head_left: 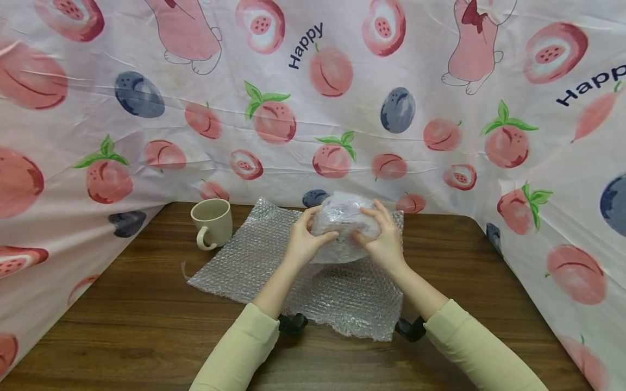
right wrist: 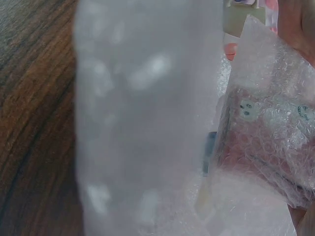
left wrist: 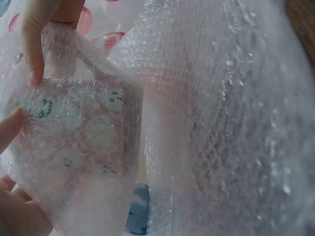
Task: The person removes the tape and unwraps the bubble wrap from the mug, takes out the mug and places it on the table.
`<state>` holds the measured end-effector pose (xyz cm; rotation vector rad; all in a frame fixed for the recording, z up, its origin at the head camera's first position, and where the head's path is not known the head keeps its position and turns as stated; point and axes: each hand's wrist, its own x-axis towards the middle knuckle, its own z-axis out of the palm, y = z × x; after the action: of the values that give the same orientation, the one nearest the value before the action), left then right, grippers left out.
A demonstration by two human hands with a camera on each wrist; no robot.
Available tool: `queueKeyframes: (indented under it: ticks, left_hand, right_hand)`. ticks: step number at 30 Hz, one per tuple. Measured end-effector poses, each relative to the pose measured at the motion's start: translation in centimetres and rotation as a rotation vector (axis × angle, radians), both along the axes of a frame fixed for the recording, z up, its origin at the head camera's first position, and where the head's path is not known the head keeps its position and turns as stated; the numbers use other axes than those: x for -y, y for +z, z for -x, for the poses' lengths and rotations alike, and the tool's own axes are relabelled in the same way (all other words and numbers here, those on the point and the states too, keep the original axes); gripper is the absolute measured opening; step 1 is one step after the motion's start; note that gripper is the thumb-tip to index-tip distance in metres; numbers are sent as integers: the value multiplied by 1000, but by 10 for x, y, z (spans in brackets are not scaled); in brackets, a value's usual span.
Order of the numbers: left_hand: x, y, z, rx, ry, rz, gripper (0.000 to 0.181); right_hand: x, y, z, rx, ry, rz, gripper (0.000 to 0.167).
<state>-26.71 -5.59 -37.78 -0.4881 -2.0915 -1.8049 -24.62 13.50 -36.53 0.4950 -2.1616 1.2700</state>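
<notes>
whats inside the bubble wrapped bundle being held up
Inside the bundle, a pinkish item with pale patches and dark marks shows through. The wrap blurs and covers it, so its exact shape and identity can't be told.

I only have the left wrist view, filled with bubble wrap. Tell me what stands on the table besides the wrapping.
Observer: In the head view, a beige mug stands on the far-left part of the table.
Operator: Now tell me where the loose sheet lies.
Observer: The bubble wrap sheet is spread on the table, to the right of the mug.
Operator: My view crops both hands. Report which side each one holds.
Observer: The head view shows the left hand gripping the left side of the wrapped bundle and the right hand its right.
</notes>
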Motion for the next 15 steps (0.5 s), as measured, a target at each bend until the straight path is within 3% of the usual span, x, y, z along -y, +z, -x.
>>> queueKeyframes:
  ticks: [15]
  left_hand:
    - [9,-15,4,89,21,24,71]
  right_hand:
    - [6,-17,7,89,17,-25,53]
